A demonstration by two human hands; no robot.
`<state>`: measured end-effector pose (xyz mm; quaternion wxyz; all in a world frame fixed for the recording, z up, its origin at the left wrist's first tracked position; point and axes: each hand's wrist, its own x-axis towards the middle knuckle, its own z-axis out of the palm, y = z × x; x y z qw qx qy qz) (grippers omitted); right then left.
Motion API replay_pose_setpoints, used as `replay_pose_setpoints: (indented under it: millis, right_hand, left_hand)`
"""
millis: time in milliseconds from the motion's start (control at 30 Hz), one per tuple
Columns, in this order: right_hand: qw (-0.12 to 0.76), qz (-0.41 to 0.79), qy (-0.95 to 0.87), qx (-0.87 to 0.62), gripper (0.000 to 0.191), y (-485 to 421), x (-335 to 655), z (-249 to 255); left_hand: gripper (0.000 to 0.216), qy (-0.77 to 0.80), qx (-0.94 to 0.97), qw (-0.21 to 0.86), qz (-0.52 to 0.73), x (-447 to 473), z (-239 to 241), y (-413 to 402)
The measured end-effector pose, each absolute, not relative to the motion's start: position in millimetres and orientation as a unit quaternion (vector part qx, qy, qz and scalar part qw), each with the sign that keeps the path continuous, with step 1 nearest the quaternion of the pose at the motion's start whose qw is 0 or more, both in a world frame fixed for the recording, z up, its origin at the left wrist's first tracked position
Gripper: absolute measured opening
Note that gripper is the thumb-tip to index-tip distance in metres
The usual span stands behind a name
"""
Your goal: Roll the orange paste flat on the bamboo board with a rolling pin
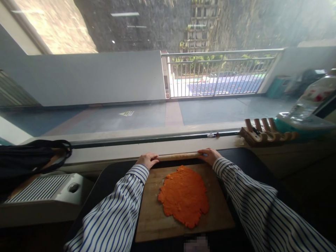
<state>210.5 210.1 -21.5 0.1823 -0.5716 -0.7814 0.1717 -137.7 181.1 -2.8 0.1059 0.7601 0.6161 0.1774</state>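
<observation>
A wooden rolling pin (pixel 178 156) lies crosswise at the far edge of a wooden board (pixel 151 224). My left hand (pixel 147 160) is closed around its left end, and my right hand (pixel 209 155) grips the right end. Below the pin, a flattened sheet of orange dough (pixel 183 196) with a ragged, cracked edge spreads over the middle of the board. Neither hand touches the dough. Both forearms, in striped sleeves, reach forward on either side of the board.
The board rests on a black table (pixel 110 182) against a window sill (pixel 126 152). A wooden holder with wooden pieces (pixel 262 134), a teal-lidded container (pixel 312 122) and a plastic bottle (pixel 309 98) stand right. At left are a dark bag (pixel 28 157) and a white heater-like unit (pixel 63 190).
</observation>
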Motion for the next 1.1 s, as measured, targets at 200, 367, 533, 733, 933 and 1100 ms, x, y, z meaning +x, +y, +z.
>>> replay_pose_setpoints:
  millis: [200, 367, 533, 733, 933, 1100]
  right_hand:
    - [0.169, 0.136, -0.797, -0.564, 0.035, 208.7, 212.7, -24.4]
    - [0.153, 0.123, -0.799, -0.569, 0.041, 207.3, 210.8, -22.6]
    - [0.138, 0.122, -0.807, -0.562, 0.045, 203.5, 209.8, -19.0]
    - [0.138, 0.118, -0.815, -0.551, 0.045, 197.9, 209.8, -12.4]
    - [0.144, 0.117, -0.817, -0.547, 0.044, 194.6, 210.2, -7.4]
    - [0.154, 0.115, -0.819, -0.541, 0.045, 189.9, 210.3, -4.5]
  left_hand:
    - [0.022, 0.622, 0.757, 0.105, 0.171, -137.4, -2.4, 183.5]
    - [0.030, 0.632, 0.752, 0.099, 0.162, -138.0, -1.4, 182.2]
    - [0.035, 0.637, 0.749, 0.096, 0.154, -138.5, 0.3, 181.6]
    - [0.039, 0.645, 0.744, 0.089, 0.151, -138.7, 3.9, 176.6]
    - [0.037, 0.652, 0.739, 0.073, 0.156, -136.2, 11.4, 169.9]
    - [0.035, 0.654, 0.737, 0.060, 0.162, -133.2, 20.4, 163.0]
